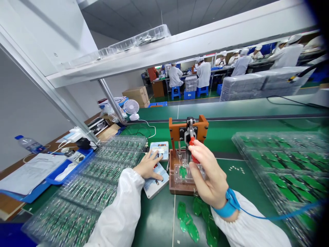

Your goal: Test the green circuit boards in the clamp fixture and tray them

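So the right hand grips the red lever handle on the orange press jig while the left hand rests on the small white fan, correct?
Not quite. The head view shows the left hand resting on the white tester box beside the orange press jig, not on the fan, which stands farther back. The right hand does grip the red lever handle.

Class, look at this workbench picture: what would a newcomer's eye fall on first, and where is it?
At centre stands an orange-brown press fixture, its red lever handle gripped by the right hand. Just left, the left hand rests on a small white meter box. Clear trays of green boards fill the right side, with loose green boards lying on the mat below the fixture.
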A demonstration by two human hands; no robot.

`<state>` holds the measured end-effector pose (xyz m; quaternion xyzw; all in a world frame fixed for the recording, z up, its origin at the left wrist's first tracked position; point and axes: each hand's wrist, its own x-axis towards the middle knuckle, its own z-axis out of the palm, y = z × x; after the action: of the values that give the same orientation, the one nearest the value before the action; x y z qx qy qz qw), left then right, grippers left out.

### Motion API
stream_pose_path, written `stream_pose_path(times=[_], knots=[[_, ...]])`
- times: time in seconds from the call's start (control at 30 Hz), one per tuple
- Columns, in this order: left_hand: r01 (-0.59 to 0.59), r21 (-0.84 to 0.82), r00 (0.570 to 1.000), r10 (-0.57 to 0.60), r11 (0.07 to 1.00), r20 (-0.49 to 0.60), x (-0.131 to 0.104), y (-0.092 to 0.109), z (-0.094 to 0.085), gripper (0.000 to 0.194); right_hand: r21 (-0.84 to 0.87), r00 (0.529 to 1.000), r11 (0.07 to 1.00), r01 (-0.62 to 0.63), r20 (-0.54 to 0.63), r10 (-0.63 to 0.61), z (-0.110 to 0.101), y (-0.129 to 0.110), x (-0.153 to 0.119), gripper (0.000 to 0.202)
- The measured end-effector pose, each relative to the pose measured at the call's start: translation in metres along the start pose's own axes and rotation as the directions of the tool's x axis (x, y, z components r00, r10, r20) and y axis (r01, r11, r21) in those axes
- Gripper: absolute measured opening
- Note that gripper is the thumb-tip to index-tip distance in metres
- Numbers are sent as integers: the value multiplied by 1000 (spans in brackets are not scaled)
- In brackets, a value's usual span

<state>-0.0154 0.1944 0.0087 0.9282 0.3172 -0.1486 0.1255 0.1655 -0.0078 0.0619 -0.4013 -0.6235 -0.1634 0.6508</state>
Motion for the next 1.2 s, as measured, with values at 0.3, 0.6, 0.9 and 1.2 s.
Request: stream_pose_path(times=[0.3,0.6,0.9,1.2], knots=[[47,-36,997,-45,998,56,-11,-3,-13,128,-3,1000,1000,4,15,-4,0,2,0,69],[50,-33,993,-47,998,110,-12,-10,-11,131,-16,1000,1000,-6,11,6,1,3,-3,68],[45,-24,992,-42,999,123,-12,-11,-12,133,-17,1000,1000,-11,18,11,1,1,-3,68],[78,16,988,-79,997,134,-11,-7,-11,130,-9,1000,1000,-3,14,4,2,1,-3,69]])
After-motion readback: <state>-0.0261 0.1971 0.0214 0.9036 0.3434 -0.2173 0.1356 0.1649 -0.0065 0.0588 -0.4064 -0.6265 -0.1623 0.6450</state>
